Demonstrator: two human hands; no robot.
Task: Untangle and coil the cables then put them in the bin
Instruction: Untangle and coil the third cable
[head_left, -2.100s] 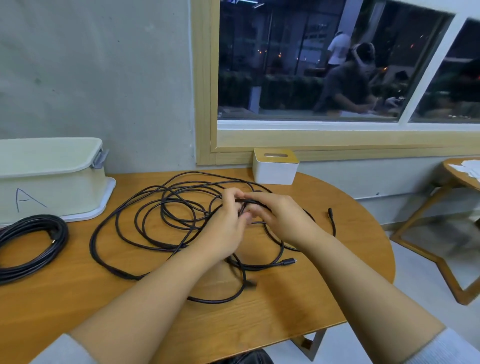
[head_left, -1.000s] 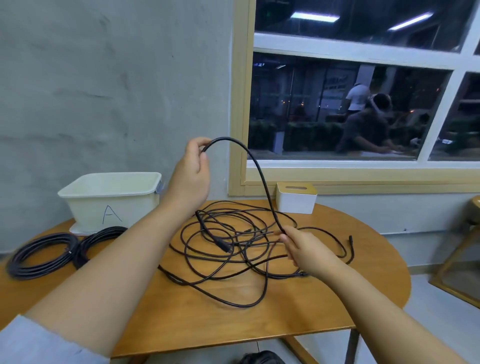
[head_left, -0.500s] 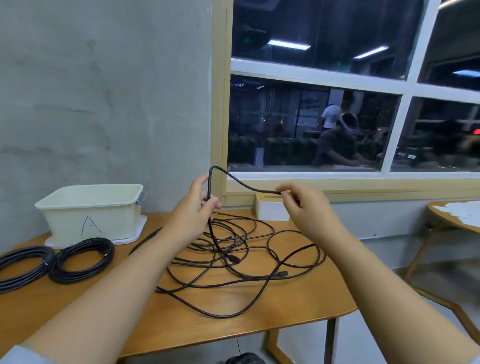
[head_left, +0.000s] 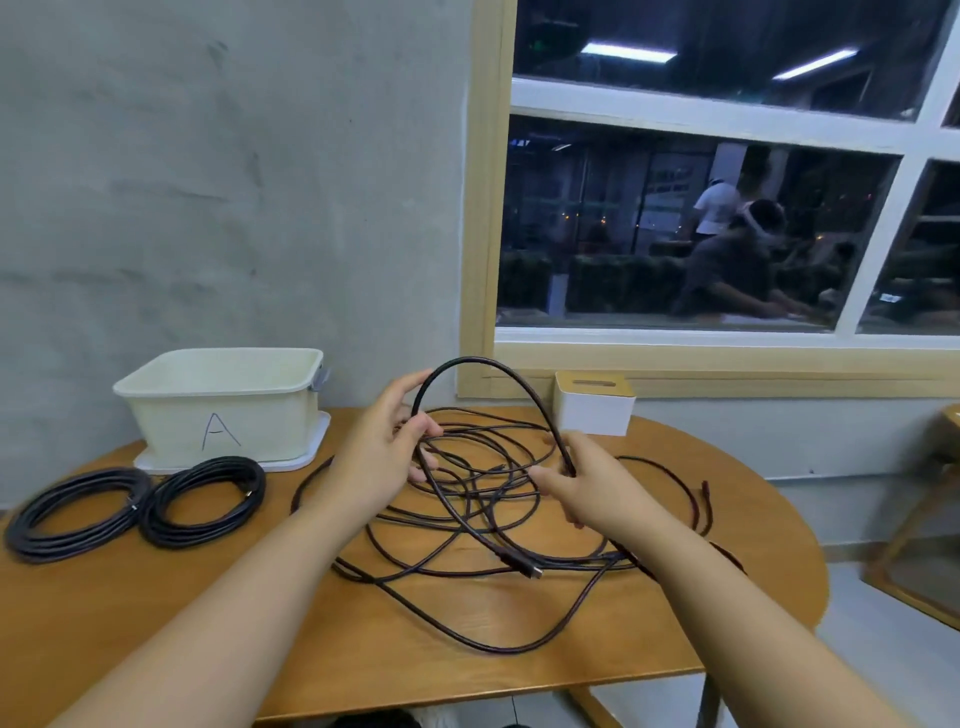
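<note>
A loose tangle of black cable (head_left: 483, 499) sprawls over the middle of the wooden table (head_left: 156, 634). One stretch rises out of it as an arch (head_left: 483, 366) between my hands. My left hand (head_left: 382, 457) pinches the arch's left leg between thumb and fingers. My right hand (head_left: 587, 480) grips the right leg lower down, just above the table. The cable's plug end (head_left: 530, 570) hangs down below my hands and rests on the table. Two coiled black cables (head_left: 202, 500) (head_left: 75, 512) lie at the left. The cream bin marked "A" (head_left: 218, 405) stands behind them, its inside hidden.
A small white box with a wooden top (head_left: 592, 408) stands against the window frame behind the tangle. The grey wall and window close off the far side. Another wooden table's edge (head_left: 950, 415) shows at the right, across a floor gap.
The stretch of cable between my hands has bowed from a nearly straight span into a tall arch. My right hand has dropped lower, toward the table. The view has tilted down slightly.
</note>
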